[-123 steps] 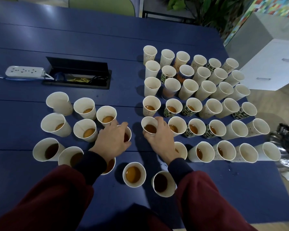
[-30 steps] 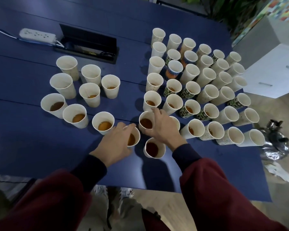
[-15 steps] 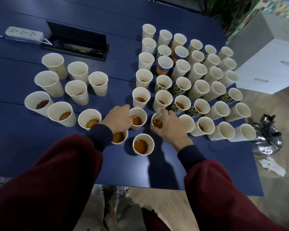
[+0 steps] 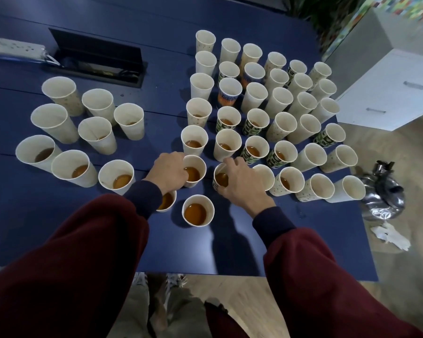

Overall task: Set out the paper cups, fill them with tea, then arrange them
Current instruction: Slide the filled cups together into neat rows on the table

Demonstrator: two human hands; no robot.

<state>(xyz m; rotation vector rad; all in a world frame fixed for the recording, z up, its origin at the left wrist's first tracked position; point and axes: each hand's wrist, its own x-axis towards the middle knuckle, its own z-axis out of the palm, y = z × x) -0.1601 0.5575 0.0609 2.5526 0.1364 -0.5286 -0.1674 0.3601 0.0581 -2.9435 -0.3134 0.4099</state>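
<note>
Many paper cups stand on a dark blue table [image 4: 22, 215], several holding brown tea. My left hand [image 4: 167, 170] grips a white tea-filled cup [image 4: 197, 167] at its left side. My right hand [image 4: 241, 182] curls round a green-patterned cup of tea [image 4: 219, 178]. One tea cup [image 4: 197, 211] stands alone nearest the front edge, and another [image 4: 167, 202] is half hidden under my left wrist. A smaller group of cups [image 4: 88, 132] stands at the left; a large block in rows [image 4: 266, 106] stands at the right.
A white power strip [image 4: 15, 48] and an open black cable box [image 4: 98, 57] lie at the far left. A metal kettle [image 4: 381, 193] and crumpled paper [image 4: 390, 236] sit on the floor right of the table. A white cabinet [image 4: 388, 93] stands beyond.
Over four seconds both hands shifted cups near the front. In the last second my left hand moved from the front cup to the one behind it; my right hand took the patterned cup.
</note>
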